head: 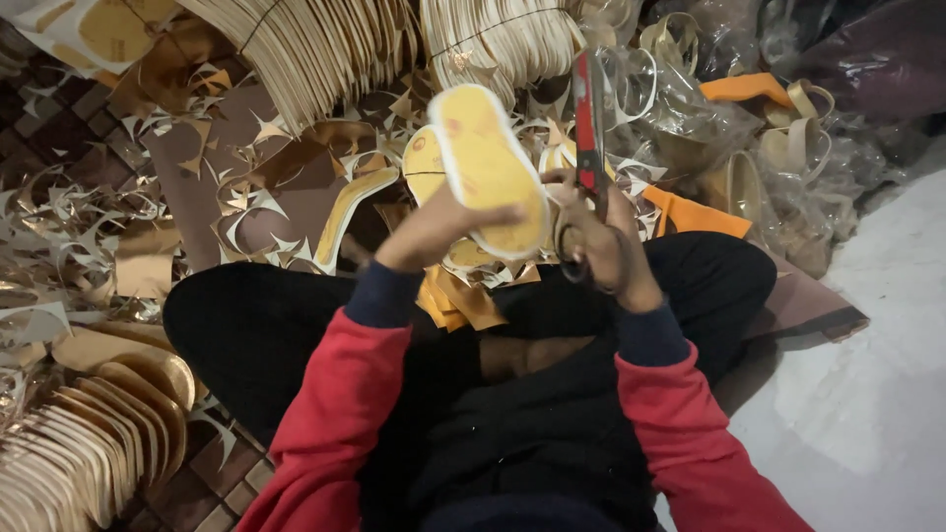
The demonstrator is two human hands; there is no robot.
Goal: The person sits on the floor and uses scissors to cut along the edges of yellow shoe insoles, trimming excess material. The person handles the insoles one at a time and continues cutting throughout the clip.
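Yellow insole (pixel 490 167) | left hand (pixel 434 229) holds | right hand (pixel 591 241) grips scissors (pixel 589 123)

- Yellow insole (pixel 488 167), white-edged, sole-shaped, tilted upward, toe end away, held over lap.
- Red-bladed scissors (pixel 589 138), blades upright and together, just beside insole's right edge.

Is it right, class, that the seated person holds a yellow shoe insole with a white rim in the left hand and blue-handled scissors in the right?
Not quite. The head view shows the scissors in the right hand are red, not blue. The left hand does hold the yellow shoe insole with a white rim.
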